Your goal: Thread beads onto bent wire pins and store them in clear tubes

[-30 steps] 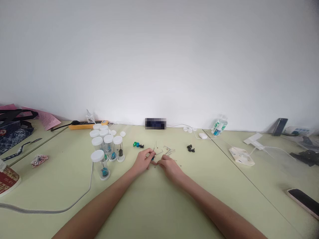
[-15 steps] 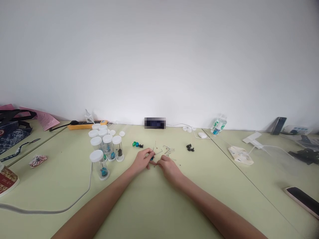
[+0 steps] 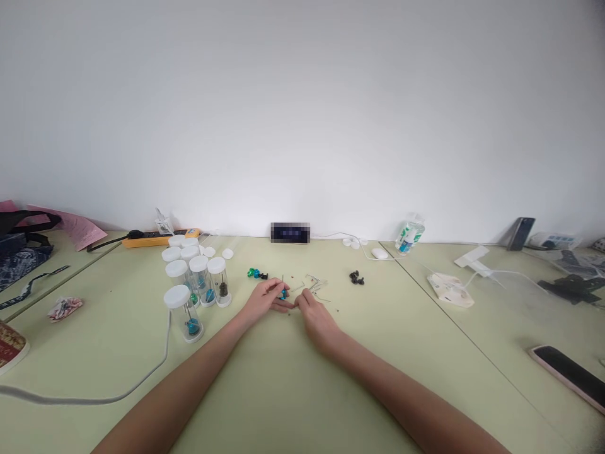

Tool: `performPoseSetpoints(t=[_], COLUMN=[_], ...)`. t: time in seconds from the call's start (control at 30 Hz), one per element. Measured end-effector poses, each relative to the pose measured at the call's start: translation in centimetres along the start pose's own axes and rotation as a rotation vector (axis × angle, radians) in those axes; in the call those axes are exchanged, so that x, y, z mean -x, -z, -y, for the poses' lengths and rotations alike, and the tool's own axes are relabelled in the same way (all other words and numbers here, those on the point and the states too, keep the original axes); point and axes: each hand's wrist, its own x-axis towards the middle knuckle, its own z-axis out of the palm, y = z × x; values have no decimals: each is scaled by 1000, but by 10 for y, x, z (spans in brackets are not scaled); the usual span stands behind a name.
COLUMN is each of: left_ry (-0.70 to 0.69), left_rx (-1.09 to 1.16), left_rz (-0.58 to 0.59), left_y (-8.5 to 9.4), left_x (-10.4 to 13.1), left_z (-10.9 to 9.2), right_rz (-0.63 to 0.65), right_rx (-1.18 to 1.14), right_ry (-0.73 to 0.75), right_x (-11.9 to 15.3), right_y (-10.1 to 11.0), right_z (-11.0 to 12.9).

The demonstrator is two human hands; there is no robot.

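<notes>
L hand (image 3: 262, 301) grips sm. blue pc (image 3: 283, 294) w/ thin upright rod (image 3: 282, 278), over worktop (image 3: 265, 391); R hand (image 3: 317, 318) pinched just beside, can't tell if holding anything. Metal rods (image 3: 314, 281) just beyond; capped jars (image 3: 199, 277) to L.

I can read no lettering on my feed: marks on the white adapter (image 3: 164, 224), green-and-white packet (image 3: 408, 238) and dark strap (image 3: 27, 292) look too small or blurred, and the dark screen (image 3: 290, 233) is pixelated.

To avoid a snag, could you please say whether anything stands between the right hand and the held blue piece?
Nothing visible stands between the right hand and the blue piece; fingers of the left hand show below it.
</notes>
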Motion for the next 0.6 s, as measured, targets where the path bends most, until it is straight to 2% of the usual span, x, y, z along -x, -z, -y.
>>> performPoseSetpoints(t=[0.27,0.6], left_ry=[5,-12], left_rx=[168,211], left_rz=[-1,35], left_y=[4,2], left_x=[0,1], left_z=[0,-2], right_rz=[-108,-247], right_rx=[-110,-290], right_ry=[-11,-22], right_x=[2,-1], right_y=[-2,-12], right_z=[-3,-11])
